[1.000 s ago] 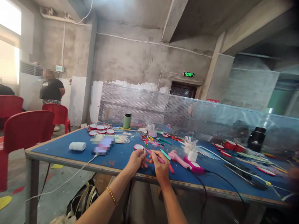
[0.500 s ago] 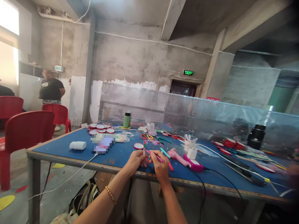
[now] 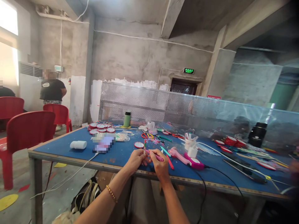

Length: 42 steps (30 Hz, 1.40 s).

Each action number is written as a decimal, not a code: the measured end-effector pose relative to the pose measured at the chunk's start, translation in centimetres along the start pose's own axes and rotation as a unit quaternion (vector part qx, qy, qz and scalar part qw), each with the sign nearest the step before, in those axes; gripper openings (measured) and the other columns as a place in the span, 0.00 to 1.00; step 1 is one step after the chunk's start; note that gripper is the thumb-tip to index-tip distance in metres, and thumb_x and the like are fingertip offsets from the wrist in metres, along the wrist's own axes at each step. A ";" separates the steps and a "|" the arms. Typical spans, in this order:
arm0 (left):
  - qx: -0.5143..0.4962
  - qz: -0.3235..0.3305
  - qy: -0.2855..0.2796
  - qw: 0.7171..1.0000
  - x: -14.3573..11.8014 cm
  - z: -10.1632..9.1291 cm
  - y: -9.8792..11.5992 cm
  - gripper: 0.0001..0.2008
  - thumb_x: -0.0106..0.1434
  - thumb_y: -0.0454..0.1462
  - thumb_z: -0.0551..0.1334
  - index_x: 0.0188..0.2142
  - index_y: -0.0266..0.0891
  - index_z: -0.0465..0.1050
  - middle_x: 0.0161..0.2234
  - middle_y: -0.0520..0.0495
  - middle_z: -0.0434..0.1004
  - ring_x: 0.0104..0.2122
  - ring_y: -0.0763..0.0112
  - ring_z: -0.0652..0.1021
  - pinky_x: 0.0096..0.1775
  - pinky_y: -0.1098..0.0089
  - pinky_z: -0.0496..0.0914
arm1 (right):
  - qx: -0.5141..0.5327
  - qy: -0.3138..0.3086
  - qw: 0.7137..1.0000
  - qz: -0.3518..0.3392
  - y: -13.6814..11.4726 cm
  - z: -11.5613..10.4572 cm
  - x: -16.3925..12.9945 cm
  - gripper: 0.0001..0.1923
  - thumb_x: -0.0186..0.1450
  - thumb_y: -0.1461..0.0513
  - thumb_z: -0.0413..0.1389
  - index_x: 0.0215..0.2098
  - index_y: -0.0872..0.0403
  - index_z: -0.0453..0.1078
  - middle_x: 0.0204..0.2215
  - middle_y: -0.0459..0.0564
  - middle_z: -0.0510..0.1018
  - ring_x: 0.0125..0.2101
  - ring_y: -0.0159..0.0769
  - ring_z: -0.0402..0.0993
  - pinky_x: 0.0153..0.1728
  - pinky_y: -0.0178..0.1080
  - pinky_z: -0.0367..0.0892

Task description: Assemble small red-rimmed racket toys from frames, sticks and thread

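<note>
My left hand (image 3: 135,160) pinches a thin upright stick (image 3: 144,145) with red and green on it, just above the front edge of the blue table (image 3: 70,154). My right hand (image 3: 160,163) holds a pink pen-like tool (image 3: 156,155) whose tip meets the stick's base. The two hands touch each other. A pink glue gun (image 3: 184,158) with a black cord lies just to the right of them. A small round red-rimmed disc (image 3: 138,145) lies behind my left hand.
On the table: a white bottle (image 3: 78,144), stacked red-rimmed discs (image 3: 101,128), a green flask (image 3: 127,119), scissors (image 3: 147,135), a white cup (image 3: 188,143), a black jar (image 3: 258,133). Behind, a perforated metal screen (image 3: 149,104). Red chairs (image 3: 25,130) and a standing person (image 3: 52,88) at left.
My hands stay together on the stick and pink tool, shifting only slightly. The camera has drifted a little.
</note>
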<state>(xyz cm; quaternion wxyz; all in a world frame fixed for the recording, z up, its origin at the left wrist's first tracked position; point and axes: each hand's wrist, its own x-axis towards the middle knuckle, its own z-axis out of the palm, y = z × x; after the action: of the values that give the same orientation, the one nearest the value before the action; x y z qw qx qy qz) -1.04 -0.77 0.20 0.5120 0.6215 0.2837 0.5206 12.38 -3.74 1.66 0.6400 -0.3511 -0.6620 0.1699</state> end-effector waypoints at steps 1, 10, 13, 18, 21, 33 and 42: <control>0.000 0.000 0.000 1.000 0.0 0.0 0.0 0.15 0.53 0.47 0.64 0.28 0.36 0.68 0.24 0.45 0.80 0.19 0.75 0.74 0.23 0.75 0.63 | -0.003 -0.001 1.000 -0.001 -0.1 0.0 0.0 0.10 0.65 0.58 0.56 0.29 0.54 0.74 0.23 0.44 0.75 0.22 0.31 0.70 0.27 0.33 0.67; 0.002 -0.010 0.003 1.000 0.0 -0.1 0.0 0.17 0.54 0.49 0.63 0.28 0.36 0.69 0.22 0.45 0.79 0.19 0.74 0.74 0.23 0.75 0.62 | -0.007 0.020 1.000 0.007 0.4 -0.1 -0.2 0.09 0.64 0.58 0.56 0.30 0.54 0.75 0.22 0.44 0.76 0.21 0.32 0.72 0.25 0.32 0.67; 0.002 -0.006 0.006 1.000 0.1 -0.1 -0.1 0.18 0.55 0.50 0.63 0.29 0.35 0.69 0.22 0.45 0.79 0.19 0.74 0.74 0.23 0.75 0.62 | -0.011 0.014 1.000 0.002 0.7 -0.2 -0.3 0.09 0.65 0.58 0.56 0.31 0.54 0.75 0.23 0.45 0.77 0.22 0.32 0.72 0.25 0.32 0.68; 0.012 0.010 0.004 1.000 0.0 0.0 -0.1 0.19 0.56 0.51 0.62 0.28 0.35 0.68 0.22 0.45 0.79 0.19 0.74 0.74 0.24 0.75 0.63 | -0.037 -0.004 0.999 -0.030 0.7 0.0 -0.2 0.10 0.65 0.58 0.56 0.30 0.54 0.74 0.24 0.46 0.77 0.24 0.33 0.73 0.27 0.33 0.68; 0.013 0.011 0.005 1.000 0.0 0.0 -0.1 0.19 0.56 0.51 0.62 0.27 0.36 0.68 0.22 0.45 0.79 0.19 0.74 0.75 0.24 0.75 0.63 | -0.038 -0.006 0.999 -0.034 0.6 0.1 -0.2 0.10 0.66 0.58 0.56 0.29 0.54 0.74 0.24 0.45 0.76 0.23 0.32 0.72 0.27 0.33 0.68; 0.011 0.003 0.007 1.000 -0.1 0.0 0.1 0.18 0.55 0.50 0.62 0.28 0.36 0.68 0.21 0.45 0.79 0.18 0.74 0.74 0.23 0.75 0.62 | -0.062 0.018 0.997 -0.050 0.5 -0.2 -0.4 0.10 0.66 0.59 0.55 0.30 0.54 0.74 0.21 0.44 0.75 0.21 0.31 0.71 0.26 0.33 0.66; 0.020 0.012 0.007 1.000 -0.1 0.0 0.0 0.17 0.57 0.49 0.61 0.27 0.37 0.68 0.21 0.46 0.78 0.19 0.73 0.75 0.23 0.75 0.63 | -0.070 0.003 0.995 -0.065 0.4 0.0 -0.3 0.11 0.66 0.59 0.54 0.29 0.54 0.74 0.23 0.45 0.76 0.22 0.32 0.72 0.26 0.32 0.67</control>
<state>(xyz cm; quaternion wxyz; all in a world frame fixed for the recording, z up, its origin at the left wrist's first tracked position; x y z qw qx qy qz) -1.08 -0.89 0.14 0.4915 0.6311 0.2903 0.5252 12.41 -3.66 1.21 0.6254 -0.3512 -0.6921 0.0804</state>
